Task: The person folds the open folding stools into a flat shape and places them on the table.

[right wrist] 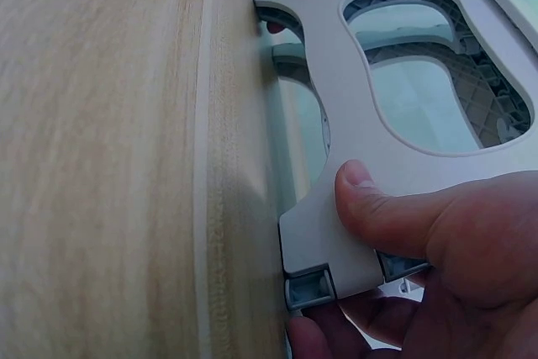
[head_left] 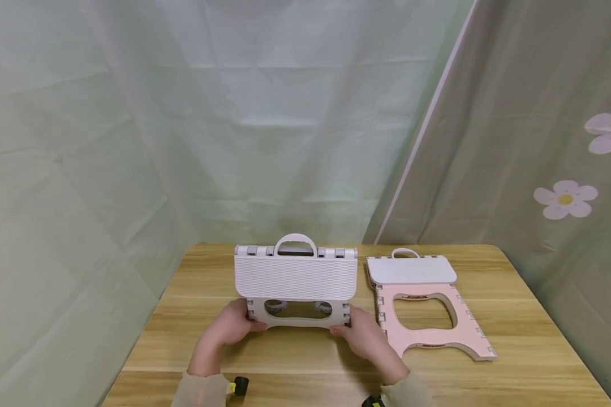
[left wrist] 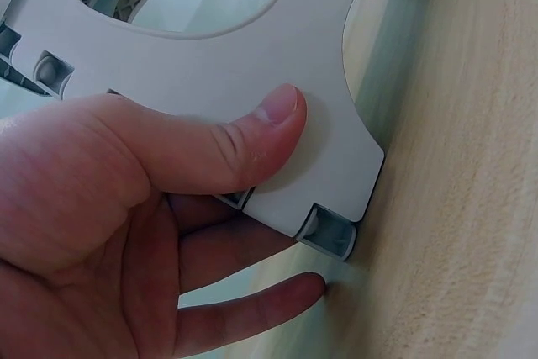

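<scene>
A white folding stool [head_left: 295,277] stands near the middle of the table, its textured seat tilted toward me and its loop handle raised at the back. My left hand [head_left: 233,324] grips the lower left side of the front leg panel [left wrist: 324,73], thumb flat on the outer face and some fingers behind the edge. At the opposite side my right hand [head_left: 364,332] holds the same panel, with the thumb on its face and fingers curled behind. Through the opening, the rear leg panel [right wrist: 416,52] shows apart from the front one. The stool's feet are at the tabletop.
To the right, a pink folding stool [head_left: 397,322] with a white seat [head_left: 412,271] lies flat on the wooden table [head_left: 173,333]. Pale curtains [head_left: 285,113] hang behind and beside the table, flowers printed on the right one.
</scene>
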Tool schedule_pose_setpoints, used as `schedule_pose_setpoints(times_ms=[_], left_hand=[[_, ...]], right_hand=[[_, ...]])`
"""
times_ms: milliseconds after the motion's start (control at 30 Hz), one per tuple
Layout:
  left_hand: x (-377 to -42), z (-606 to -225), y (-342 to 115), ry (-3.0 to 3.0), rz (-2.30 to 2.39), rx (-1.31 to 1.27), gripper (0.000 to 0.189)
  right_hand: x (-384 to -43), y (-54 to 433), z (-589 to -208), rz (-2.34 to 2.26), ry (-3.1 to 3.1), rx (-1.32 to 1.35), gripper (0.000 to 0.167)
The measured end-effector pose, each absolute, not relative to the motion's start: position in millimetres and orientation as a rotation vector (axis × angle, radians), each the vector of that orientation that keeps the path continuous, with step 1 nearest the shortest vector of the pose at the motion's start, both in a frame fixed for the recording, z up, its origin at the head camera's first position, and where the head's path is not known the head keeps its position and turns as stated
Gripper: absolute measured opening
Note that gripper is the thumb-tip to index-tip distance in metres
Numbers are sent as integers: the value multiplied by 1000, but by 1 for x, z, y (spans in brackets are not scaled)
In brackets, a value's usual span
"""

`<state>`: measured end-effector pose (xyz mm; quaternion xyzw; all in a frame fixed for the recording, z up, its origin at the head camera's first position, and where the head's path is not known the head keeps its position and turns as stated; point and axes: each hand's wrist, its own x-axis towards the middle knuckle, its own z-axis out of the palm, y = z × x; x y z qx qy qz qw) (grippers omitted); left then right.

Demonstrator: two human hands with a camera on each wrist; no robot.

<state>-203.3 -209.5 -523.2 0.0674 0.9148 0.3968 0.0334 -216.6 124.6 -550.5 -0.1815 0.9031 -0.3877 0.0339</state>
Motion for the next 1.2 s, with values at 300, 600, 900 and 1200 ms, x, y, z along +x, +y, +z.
schedule_pose_setpoints(times_ms=[300,600,900,1200], left_hand=[[-205,-524,-211,2810,1219,227,44],[-206,-524,-211,2817,1216,197,45],[-206,-522,-210,2820,1198,207,46],[-207,-522,-210,2828,1192,186,46]], right_hand=[[-217,124,-549,-1193,2768,-536,34],[-218,124,-550,-1196,2767,-540,31],[-218,124,-550,-1193,2768,-535,32],[-218,124,-548,-1194,2766,-531,32]])
